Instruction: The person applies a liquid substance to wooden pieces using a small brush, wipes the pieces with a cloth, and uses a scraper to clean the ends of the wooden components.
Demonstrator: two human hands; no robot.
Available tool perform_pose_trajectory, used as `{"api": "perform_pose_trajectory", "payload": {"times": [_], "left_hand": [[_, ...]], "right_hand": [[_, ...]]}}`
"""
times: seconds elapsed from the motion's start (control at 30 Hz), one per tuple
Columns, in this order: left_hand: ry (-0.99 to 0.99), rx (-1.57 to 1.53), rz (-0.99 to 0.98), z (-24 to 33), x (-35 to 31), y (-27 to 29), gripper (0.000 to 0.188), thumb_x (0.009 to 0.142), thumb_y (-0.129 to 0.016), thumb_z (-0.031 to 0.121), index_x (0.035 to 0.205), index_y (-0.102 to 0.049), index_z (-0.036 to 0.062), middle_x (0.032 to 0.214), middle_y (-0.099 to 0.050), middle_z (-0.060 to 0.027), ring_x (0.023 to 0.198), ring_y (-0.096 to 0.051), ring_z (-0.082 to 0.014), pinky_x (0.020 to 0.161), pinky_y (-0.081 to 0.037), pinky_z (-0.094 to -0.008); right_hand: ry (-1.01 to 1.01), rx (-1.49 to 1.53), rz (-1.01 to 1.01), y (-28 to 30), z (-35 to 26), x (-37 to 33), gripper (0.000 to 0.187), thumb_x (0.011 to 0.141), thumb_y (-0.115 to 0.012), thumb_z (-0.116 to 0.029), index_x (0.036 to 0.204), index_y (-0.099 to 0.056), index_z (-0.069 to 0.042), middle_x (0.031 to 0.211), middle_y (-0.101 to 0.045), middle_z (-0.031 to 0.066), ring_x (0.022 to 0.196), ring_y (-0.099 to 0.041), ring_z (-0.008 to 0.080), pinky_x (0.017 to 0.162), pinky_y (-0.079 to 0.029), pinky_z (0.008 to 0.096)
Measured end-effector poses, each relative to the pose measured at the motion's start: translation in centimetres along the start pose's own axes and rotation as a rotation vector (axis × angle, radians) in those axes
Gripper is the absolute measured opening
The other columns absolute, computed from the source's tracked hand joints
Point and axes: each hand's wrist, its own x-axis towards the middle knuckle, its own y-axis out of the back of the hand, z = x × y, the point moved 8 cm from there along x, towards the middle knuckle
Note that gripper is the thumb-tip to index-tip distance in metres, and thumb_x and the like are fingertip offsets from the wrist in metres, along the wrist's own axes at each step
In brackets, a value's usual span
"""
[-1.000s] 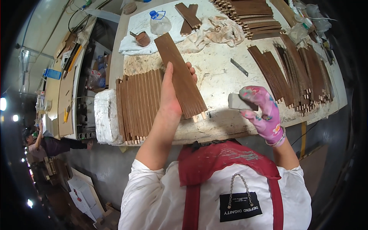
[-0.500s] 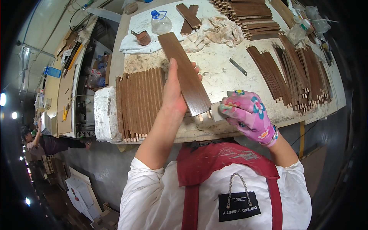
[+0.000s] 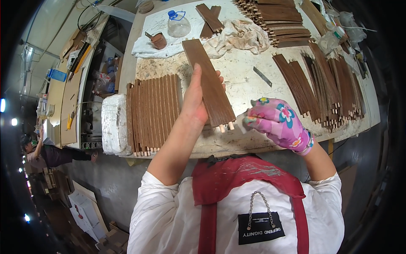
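The left hand [image 3: 196,98] holds a brown slat [image 3: 211,84]; the right hand [image 3: 278,122] (flower-patterned glove) grips a pale block [image 3: 241,123].

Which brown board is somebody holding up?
The single brown board in the bare left hand; the other brown boards rest on the worktable.

The bare left hand [image 3: 194,100] is curled, thumb [image 3: 196,74] extended away; the right hand [image 3: 277,122], in a pink flowered glove [image 3: 294,137], has bent, pinched fingers [image 3: 255,120]; both forearms [image 3: 175,142] slant forward.
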Motion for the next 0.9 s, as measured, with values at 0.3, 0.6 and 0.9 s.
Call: {"api": "perform_pose_trajectory", "payload": {"times": [0.3,0.6,0.9], "left_hand": [[-0.027,0.017,0.064,-0.2,1.0,0.5,0.056,0.088,-0.055,0.05,0.107,-0.053,-0.0021,0.088,-0.06,-0.0121,0.078,-0.06,-0.0234,0.069,-0.053,-0.0343],[-0.036,0.024,0.08,-0.2,1.5,1.0,0.054,0.09,-0.054,0.05,0.107,-0.052,-0.0006,0.09,-0.059,-0.0121,0.08,-0.058,-0.0233,0.072,-0.053,-0.0348],[-0.056,0.032,0.075,0.1,0.9,0.4,0.057,0.089,-0.053,0.052,0.108,-0.052,-0.002,0.09,-0.058,-0.0117,0.08,-0.058,-0.0227,0.073,-0.052,-0.0331]], "right_hand": [[-0.199,0.241,0.191,-0.2,1.9,-0.5,0.057,0.06,-0.067,0.005,0.114,-0.059,-0.009,0.111,-0.059,0.0122,0.101,-0.056,0.031,0.083,-0.046,0.0402],[-0.196,0.131,0.151,-0.1,2.3,-0.6,0.054,0.061,-0.069,0.002,0.113,-0.06,-0.01,0.111,-0.06,0.0098,0.105,-0.057,0.0318,0.088,-0.046,0.0428],[-0.307,0.181,0.186,-0.1,3.7,-1.8,0.043,0.069,-0.067,-0.005,0.112,-0.061,-0.008,0.115,-0.058,0.0129,0.107,-0.055,0.0338,0.089,-0.044,0.0424]]}}
